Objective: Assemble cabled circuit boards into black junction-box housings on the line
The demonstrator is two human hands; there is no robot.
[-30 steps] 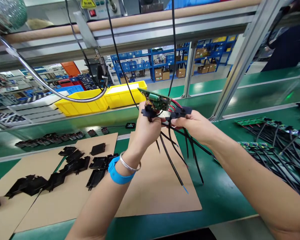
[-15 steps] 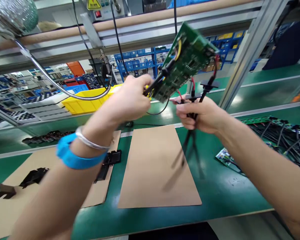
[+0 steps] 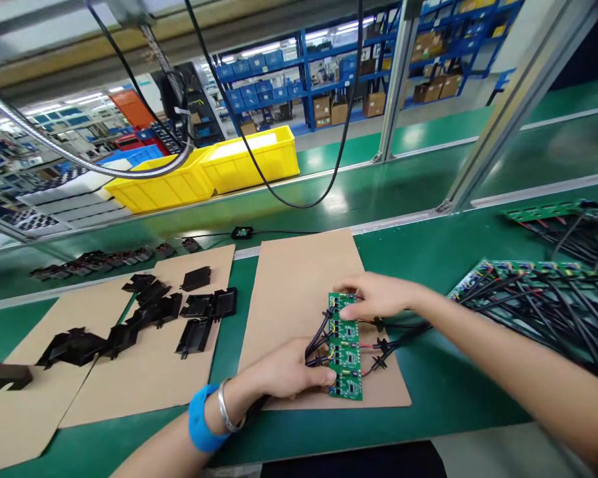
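Note:
A green circuit board [image 3: 347,348] lies lengthwise over the cardboard sheet [image 3: 299,285], component side up. Black cables [image 3: 323,328] leave its left edge, while red and black leads with black grommets [image 3: 380,345] come off the right. My left hand [image 3: 299,372] grips the board's lower left edge, thumb on top, with the left cables beside its fingers. At the far end my right hand [image 3: 369,295] holds the board, thumb on its face and fingers around the top edge. Fingers under the board are hidden.
Black plastic housings [image 3: 194,335] are spread over cardboard at the left. More wired boards [image 3: 538,269] with a tangle of black cables [image 3: 543,305] lie at the right. Yellow bins [image 3: 254,159] stand behind, and a black cable loop [image 3: 299,206] hangs over the bench.
The circuit board has come down from a raised, tilted position onto the cardboard and now faces up. My right hand has gone from the bunched leads to the board's far end.

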